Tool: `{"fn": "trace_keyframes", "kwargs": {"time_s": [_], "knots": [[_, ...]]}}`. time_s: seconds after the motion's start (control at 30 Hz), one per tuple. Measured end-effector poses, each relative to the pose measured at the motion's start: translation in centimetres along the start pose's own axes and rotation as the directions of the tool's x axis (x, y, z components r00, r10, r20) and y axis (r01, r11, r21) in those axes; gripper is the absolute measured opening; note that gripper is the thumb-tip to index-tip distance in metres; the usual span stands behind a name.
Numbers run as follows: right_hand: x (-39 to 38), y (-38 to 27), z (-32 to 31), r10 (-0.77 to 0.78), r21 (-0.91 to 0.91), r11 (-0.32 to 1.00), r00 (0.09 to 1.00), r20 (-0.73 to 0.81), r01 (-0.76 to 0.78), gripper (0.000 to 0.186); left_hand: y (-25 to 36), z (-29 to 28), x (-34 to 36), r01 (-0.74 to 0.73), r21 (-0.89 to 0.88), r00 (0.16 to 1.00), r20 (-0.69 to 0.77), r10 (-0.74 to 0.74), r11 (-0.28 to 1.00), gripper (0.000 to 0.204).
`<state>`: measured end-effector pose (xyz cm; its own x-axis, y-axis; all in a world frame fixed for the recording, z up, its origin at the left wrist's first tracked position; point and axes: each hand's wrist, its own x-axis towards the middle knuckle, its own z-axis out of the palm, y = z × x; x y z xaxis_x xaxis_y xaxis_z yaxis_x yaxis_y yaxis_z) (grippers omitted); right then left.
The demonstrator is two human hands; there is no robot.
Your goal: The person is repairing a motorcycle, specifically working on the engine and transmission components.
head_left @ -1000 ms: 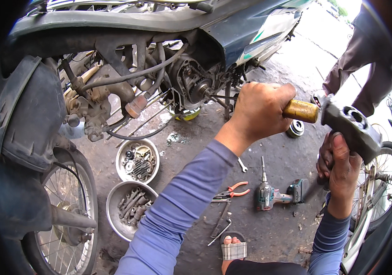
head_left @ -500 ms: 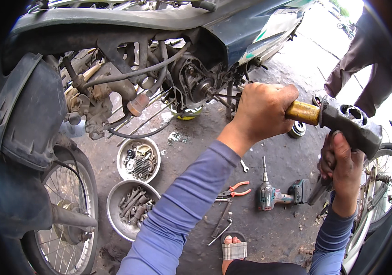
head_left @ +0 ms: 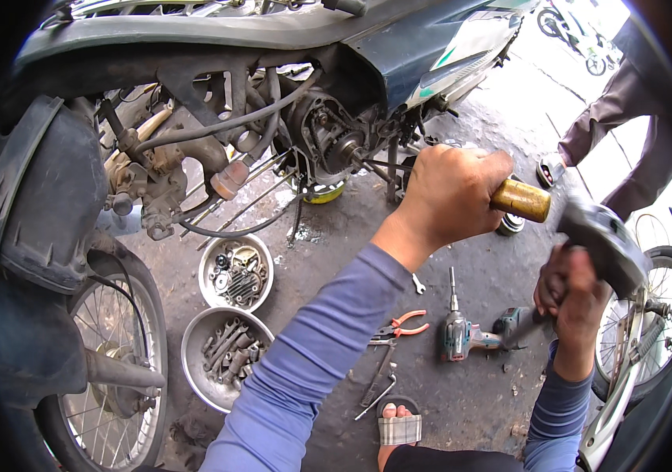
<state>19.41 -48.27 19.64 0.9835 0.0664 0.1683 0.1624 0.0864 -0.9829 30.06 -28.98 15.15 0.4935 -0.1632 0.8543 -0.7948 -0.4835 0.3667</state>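
Observation:
My left hand (head_left: 447, 189) grips a tool with a yellow handle (head_left: 528, 200), whose dark shaft (head_left: 375, 165) points left toward the round hub (head_left: 345, 151) inside the motorcycle's opened engine case (head_left: 311, 126); the exact contact is too small to tell. My right hand (head_left: 572, 291) is closed round the handle of a hammer; its blurred grey head (head_left: 602, 244) is raised just right of the yellow handle's end, with a small gap between them.
Bowls of parts (head_left: 233, 275) and wrenches (head_left: 222, 354), orange pliers (head_left: 406, 322), a cordless driver (head_left: 458, 334) and a spanner (head_left: 419, 285) lie on the concrete floor. A person's trousered legs (head_left: 619, 126) stand at upper right, near a bicycle wheel (head_left: 619, 330). The motorcycle's wheel (head_left: 115, 393) is lower left.
The hammer head has swung down and left from its higher position and is now blurred, with my right hand following. My left hand is almost unmoved. The person's legs have shifted slightly.

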Motion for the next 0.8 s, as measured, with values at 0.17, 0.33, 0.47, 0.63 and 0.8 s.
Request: {"fn": "trace_keyframes", "kwargs": {"time_s": [0.17,0.33,0.47,0.63,0.8], "knots": [[0.0,0.4,0.3,-0.081,0.005,0.997,0.995,0.052,0.081,0.026,-0.4,0.1,0.1,-0.029,-0.027,0.999,-0.041,0.028,0.999,0.022],[-0.1,1.4,0.2,0.060,-0.001,0.998,0.993,-0.098,-0.061,0.028,-0.3,0.1,-0.1,-0.009,0.000,1.000,-0.010,0.009,1.000,0.021],[-0.2,1.7,0.2,0.017,-0.217,0.975,0.983,-0.181,-0.056,0.042,-0.2,0.1,-0.3,-0.016,-0.005,1.000,-0.012,0.016,1.000,0.021],[-0.5,1.6,0.4,0.093,-0.195,0.974,0.988,-0.122,-0.116,0.045,-0.1,0.2,-0.6,-0.015,-0.017,1.000,0.005,0.015,1.000,0.020],[-0.8,2.3,0.6,-0.070,-0.245,0.968,0.995,-0.073,0.051,0.044,-0.2,0.2,-0.8,-0.015,-0.009,1.000,0.024,0.016,1.000,0.020]]}}
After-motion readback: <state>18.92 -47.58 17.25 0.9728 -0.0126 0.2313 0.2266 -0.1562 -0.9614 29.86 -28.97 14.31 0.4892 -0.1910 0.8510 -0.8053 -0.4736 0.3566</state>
